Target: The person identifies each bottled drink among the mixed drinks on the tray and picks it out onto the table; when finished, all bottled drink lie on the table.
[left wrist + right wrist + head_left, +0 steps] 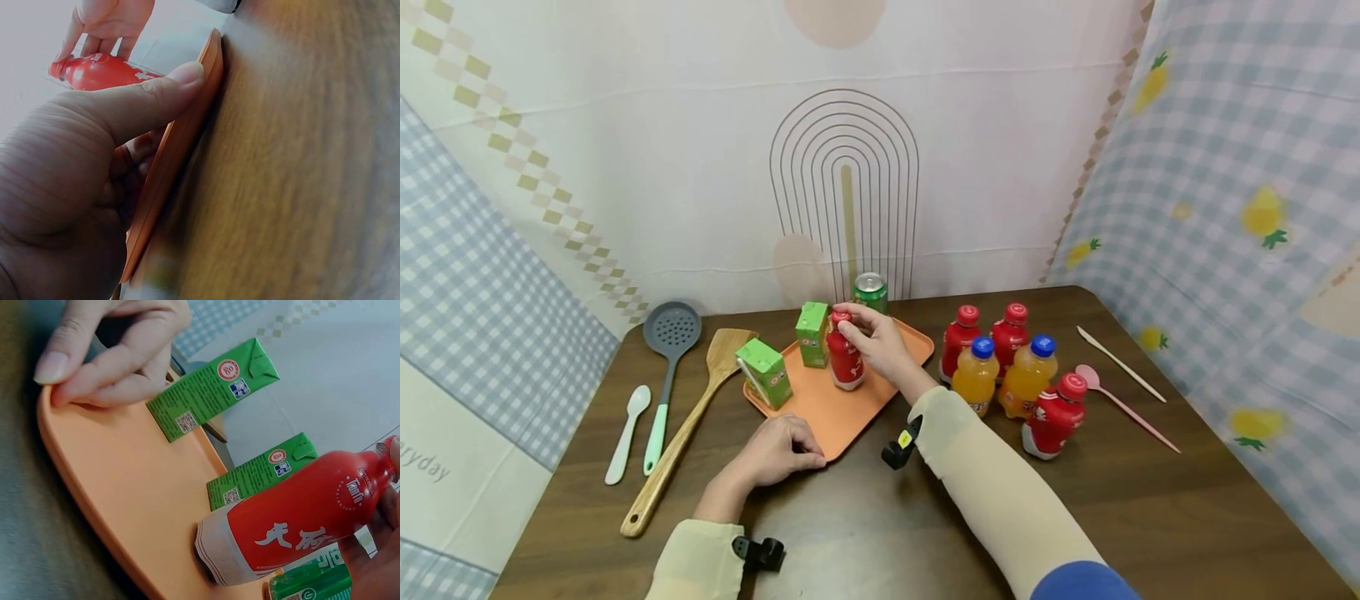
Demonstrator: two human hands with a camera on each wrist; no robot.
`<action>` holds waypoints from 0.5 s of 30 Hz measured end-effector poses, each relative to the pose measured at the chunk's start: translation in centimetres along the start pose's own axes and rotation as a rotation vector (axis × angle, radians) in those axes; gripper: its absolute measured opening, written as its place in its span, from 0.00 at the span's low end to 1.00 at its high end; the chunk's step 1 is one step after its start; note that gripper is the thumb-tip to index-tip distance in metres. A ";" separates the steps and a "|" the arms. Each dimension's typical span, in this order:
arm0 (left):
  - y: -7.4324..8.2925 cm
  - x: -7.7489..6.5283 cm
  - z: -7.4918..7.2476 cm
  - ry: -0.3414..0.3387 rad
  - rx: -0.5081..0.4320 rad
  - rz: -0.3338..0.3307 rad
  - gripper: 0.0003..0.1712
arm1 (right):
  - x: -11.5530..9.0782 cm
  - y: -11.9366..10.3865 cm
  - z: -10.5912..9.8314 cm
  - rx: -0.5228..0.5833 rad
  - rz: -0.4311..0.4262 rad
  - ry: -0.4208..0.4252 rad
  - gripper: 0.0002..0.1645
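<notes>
My right hand point(880, 343) grips a red bottle point(846, 362) near its cap. The bottle stands on an orange tray point(820, 412), tilted slightly in the right wrist view point(294, 519). At the near corner, my left hand point(778, 450) pinches the tray's rim, thumb on the outside and fingers over the inner side. Two green drink cartons stand on the tray: one carton point(766, 375) at its left end, the other carton point(812, 335) just left of the bottle. Behind my right hand is a green can point(871, 290), its lower part hidden.
Right of the tray stand red bottles point(1054, 421) and orange-juice bottles point(976, 379). Beyond them lie a pink spoon point(1123, 407) and a pale thin stick point(1120, 364). At left are a wooden spatula point(688, 425), a grey skimmer point(672, 333) and a white spoon point(628, 433).
</notes>
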State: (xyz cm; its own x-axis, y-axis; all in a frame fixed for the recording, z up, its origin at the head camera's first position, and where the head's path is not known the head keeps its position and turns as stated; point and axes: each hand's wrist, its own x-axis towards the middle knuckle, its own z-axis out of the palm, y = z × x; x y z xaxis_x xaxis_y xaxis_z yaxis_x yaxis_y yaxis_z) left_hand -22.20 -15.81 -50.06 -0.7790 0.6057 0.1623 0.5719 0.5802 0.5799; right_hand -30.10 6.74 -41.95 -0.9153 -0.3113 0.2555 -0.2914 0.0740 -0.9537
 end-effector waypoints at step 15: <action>0.0 0.0 0.0 -0.008 0.002 -0.022 0.05 | -2.7 -1.6 0.7 -0.081 0.001 -0.003 0.21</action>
State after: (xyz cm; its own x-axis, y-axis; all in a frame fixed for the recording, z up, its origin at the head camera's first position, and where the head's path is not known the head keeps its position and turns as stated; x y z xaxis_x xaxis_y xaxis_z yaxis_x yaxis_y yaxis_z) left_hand -22.16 -15.82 -50.08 -0.7895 0.5969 0.1427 0.5549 0.5948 0.5817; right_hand -26.96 6.81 -41.18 -0.9147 -0.3143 0.2539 -0.3122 0.1509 -0.9380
